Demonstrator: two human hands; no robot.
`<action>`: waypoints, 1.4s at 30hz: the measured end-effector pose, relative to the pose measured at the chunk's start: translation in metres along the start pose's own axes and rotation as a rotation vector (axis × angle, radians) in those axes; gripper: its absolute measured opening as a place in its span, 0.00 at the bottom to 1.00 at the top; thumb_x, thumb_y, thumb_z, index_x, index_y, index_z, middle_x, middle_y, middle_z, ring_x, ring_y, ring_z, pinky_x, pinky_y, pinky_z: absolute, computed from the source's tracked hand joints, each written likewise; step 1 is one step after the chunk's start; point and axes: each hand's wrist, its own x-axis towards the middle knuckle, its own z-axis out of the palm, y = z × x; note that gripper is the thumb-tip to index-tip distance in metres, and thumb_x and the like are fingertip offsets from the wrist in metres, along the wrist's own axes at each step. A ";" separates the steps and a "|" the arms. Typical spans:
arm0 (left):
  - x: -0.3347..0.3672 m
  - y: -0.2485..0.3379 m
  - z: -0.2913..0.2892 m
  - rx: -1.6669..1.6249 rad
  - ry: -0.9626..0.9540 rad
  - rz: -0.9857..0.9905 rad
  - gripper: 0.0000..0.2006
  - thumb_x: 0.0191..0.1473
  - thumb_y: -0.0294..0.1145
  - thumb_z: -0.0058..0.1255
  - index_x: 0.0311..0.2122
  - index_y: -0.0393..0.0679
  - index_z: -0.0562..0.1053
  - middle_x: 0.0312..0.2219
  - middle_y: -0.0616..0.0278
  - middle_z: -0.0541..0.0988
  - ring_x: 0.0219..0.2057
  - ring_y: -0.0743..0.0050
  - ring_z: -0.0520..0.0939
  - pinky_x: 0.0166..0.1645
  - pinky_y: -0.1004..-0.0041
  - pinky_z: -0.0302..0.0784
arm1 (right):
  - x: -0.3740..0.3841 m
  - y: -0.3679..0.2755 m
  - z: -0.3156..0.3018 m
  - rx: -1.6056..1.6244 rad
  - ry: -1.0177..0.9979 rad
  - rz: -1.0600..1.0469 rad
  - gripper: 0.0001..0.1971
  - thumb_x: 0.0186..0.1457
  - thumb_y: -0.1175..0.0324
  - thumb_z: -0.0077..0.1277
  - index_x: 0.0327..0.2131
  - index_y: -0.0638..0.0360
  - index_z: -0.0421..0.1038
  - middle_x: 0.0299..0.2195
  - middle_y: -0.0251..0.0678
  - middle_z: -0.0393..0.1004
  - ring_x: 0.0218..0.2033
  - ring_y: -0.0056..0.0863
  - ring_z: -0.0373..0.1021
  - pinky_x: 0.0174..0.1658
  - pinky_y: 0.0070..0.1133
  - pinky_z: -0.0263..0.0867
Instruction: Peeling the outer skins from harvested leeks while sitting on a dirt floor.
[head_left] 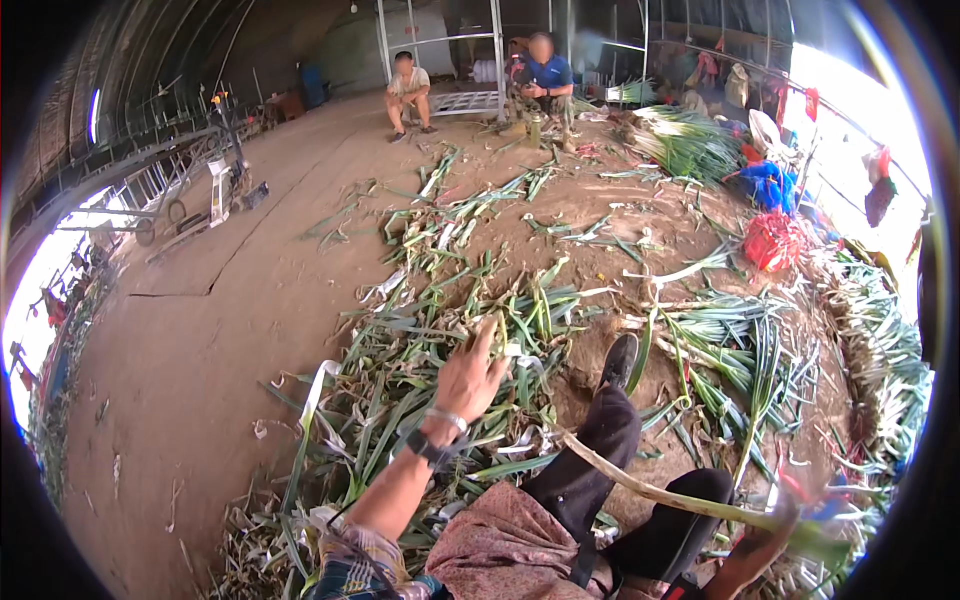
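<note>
My left hand (472, 378), with a watch and a bracelet at the wrist, reaches over a heap of stripped green onion leaves (400, 345). Its fingers are stretched out, touching or just above the leaves. At the lower right, my right hand (770, 540) is blurred by motion and closed around a long green onion (640, 485). The pale end of that onion points left across my knees, while its green end smears into a blur beside the hand. To the right of my foot lies a bunch of green onions (730, 340) on the soil.
Long rows of green onions (880, 370) line the right side. A red bundle of string (774, 240) and blue plastic (770, 185) lie near them. Another onion pile (680, 140) is farther back. Two people sit at the back. A wheeled cart (215, 190) stands far left.
</note>
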 end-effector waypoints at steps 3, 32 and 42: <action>0.056 0.029 -0.023 -0.132 0.091 0.062 0.28 0.53 0.40 0.47 0.57 0.46 0.55 0.36 0.56 0.75 0.30 0.67 0.78 0.32 0.68 0.75 | 0.003 -0.003 -0.003 0.030 -0.009 -0.010 0.19 0.58 0.60 0.39 0.48 0.60 0.66 0.25 0.25 0.63 0.21 0.12 0.55 0.21 0.11 0.51; -0.065 0.174 0.055 -1.151 -0.612 0.370 0.18 0.56 0.36 0.45 0.50 0.40 0.65 0.29 0.48 0.75 0.27 0.59 0.77 0.31 0.67 0.70 | 0.036 0.040 0.071 0.034 -0.109 -0.264 0.26 0.57 0.67 0.42 0.58 0.59 0.50 0.50 0.38 0.61 0.46 0.27 0.62 0.46 0.20 0.60; -0.057 0.214 0.060 -1.216 -0.321 0.423 0.18 0.57 0.36 0.43 0.48 0.35 0.65 0.25 0.48 0.75 0.23 0.56 0.78 0.28 0.67 0.70 | 0.070 0.028 0.048 -0.014 -0.491 -0.359 0.21 0.59 0.65 0.34 0.54 0.66 0.55 0.50 0.40 0.63 0.45 0.24 0.64 0.48 0.19 0.61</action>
